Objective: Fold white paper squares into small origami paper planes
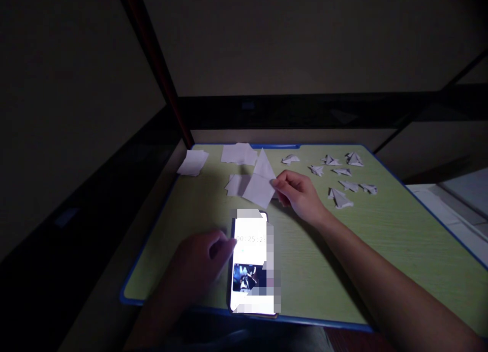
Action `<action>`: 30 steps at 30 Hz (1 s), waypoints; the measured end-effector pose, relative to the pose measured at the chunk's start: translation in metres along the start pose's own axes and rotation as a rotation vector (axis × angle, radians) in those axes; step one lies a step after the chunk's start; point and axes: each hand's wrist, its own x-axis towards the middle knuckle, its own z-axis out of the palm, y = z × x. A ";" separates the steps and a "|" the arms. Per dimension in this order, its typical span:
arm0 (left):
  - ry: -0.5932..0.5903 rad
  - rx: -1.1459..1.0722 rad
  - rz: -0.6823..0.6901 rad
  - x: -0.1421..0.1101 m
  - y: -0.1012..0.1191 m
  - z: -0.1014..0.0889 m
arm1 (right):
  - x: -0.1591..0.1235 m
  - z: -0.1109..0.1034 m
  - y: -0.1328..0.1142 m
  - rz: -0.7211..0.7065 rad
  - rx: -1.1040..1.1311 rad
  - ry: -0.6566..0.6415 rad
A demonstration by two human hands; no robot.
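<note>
Beyond the phone (pixel 249 251), our right hand (pixel 299 194) pinches a paper (pixel 259 185); left of the phone, our left hand (pixel 202 258) curls beside it, its grip we cannot tell.

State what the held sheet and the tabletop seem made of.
Held sheet: likely matte white paper, given its thin edges and visible crease. Tabletop: possibly smooth laminate; fine grain-like streaks cross its green surface, but painted wood could look alike.

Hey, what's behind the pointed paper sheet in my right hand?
Behind the pointed paper sheet, white papers poke out past its left edge, with another paper pile farther back on the green table. Whatever the sheet covers can't be seen.
</note>
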 end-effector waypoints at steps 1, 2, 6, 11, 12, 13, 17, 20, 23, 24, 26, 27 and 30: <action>0.070 -0.066 0.008 0.007 -0.001 -0.002 | 0.000 0.000 -0.001 0.007 0.033 -0.002; 0.149 -0.148 0.017 0.016 -0.002 -0.005 | 0.000 0.000 -0.002 0.014 0.067 -0.005; 0.297 -0.531 0.079 0.061 0.006 -0.017 | -0.001 0.001 -0.005 0.029 0.191 -0.037; 0.230 -0.700 0.235 0.108 0.028 -0.024 | -0.004 0.003 -0.007 0.046 0.260 -0.078; 0.230 -0.707 0.265 0.114 0.032 -0.024 | -0.005 0.004 -0.007 0.047 0.256 -0.091; 0.225 -0.706 0.287 0.118 0.035 -0.022 | -0.005 0.004 -0.006 0.045 0.246 -0.103; 0.268 -0.693 0.322 0.123 0.038 -0.012 | -0.006 0.004 -0.004 0.019 0.167 -0.130; 0.344 -0.722 0.322 0.121 0.036 -0.006 | -0.005 0.005 -0.003 0.021 0.127 -0.136; 0.360 -0.738 0.330 0.118 0.034 -0.004 | -0.004 0.005 -0.003 0.036 0.100 -0.133; 0.360 -0.740 0.336 0.117 0.034 -0.004 | -0.004 0.005 -0.003 0.037 0.095 -0.133; 0.361 -0.743 0.346 0.116 0.033 -0.004 | -0.005 0.005 -0.002 0.036 0.091 -0.135; 0.357 -0.750 0.349 0.116 0.033 -0.004 | -0.005 0.005 -0.001 0.035 0.090 -0.136; 0.297 -0.797 0.342 0.115 0.033 -0.001 | -0.006 0.005 0.000 0.035 0.079 -0.131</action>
